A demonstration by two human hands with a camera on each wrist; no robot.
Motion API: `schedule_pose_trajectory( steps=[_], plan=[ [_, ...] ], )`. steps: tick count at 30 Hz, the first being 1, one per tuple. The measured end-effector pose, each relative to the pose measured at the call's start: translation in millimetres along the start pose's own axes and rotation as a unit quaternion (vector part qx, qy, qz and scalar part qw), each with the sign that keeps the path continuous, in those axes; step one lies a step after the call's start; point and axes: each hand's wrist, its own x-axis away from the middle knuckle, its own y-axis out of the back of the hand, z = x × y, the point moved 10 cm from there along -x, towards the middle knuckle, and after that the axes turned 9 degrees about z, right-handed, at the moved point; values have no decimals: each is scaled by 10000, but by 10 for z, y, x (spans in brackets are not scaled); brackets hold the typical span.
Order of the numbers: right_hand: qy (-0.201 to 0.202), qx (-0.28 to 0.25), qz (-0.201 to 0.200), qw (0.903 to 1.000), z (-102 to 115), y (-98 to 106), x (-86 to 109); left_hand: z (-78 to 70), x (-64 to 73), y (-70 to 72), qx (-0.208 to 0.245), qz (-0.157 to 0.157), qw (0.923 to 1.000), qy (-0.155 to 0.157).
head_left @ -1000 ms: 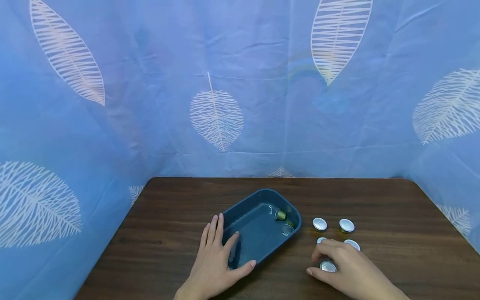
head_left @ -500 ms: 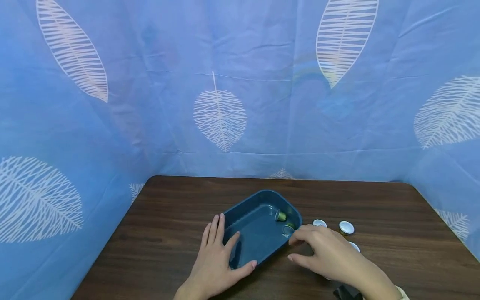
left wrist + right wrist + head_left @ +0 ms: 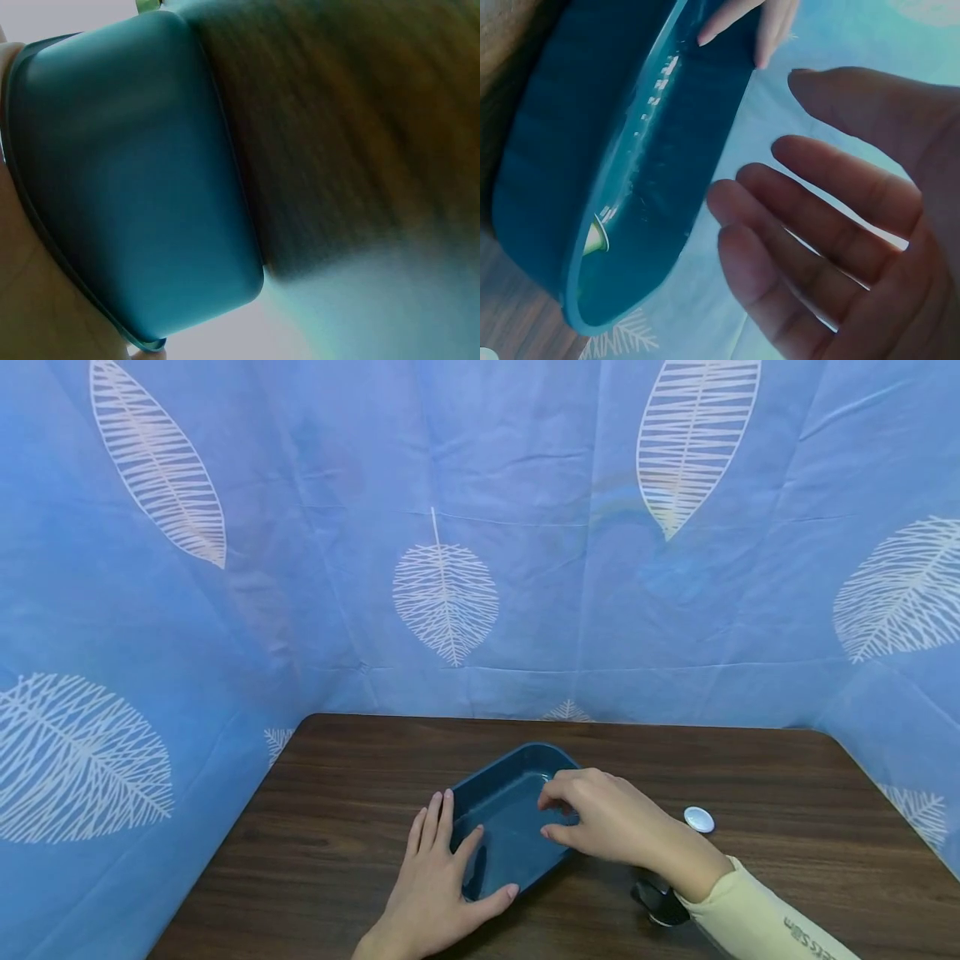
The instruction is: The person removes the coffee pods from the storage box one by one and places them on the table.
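Note:
My left hand (image 3: pixel 433 885) lies with spread, fairly straight fingers along the near left end of a dark blue rectangular tray (image 3: pixel 495 781), touching its rim. In the left wrist view the tray's outer wall (image 3: pixel 142 180) fills much of the picture. My right hand (image 3: pixel 600 814) hovers above the tray's right part, fingers loosely bent. In the right wrist view nothing shows between the thumb and fingers of the right hand (image 3: pixel 840 202). A green coffee capsule (image 3: pixel 596 236) lies inside the tray; the head view of that corner is blocked by my right hand.
A coffee capsule with a white-silver lid (image 3: pixel 698 820) stands on the dark wooden table (image 3: pixel 337 802), right of the tray. A black wrist camera (image 3: pixel 660 900) and a pale sleeve (image 3: pixel 757 910) cover the table nearby. A blue leaf-patterned cloth (image 3: pixel 517 568) hangs behind.
My right hand has moved left and away from me, from the capsules on the table to over the tray. My left hand has stayed at the tray's end.

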Motion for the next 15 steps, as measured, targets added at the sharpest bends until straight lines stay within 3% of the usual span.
schedule_pose_trajectory(
  steps=[10,15],
  plan=[
    [-141,312,90,9994,-30,-57,-325,-4,-2,1,53,-80,9999,-59],
    [-191,518,186,9983,-53,-110,-463,0,-17,-5,67,23,10000,8]
  ],
)
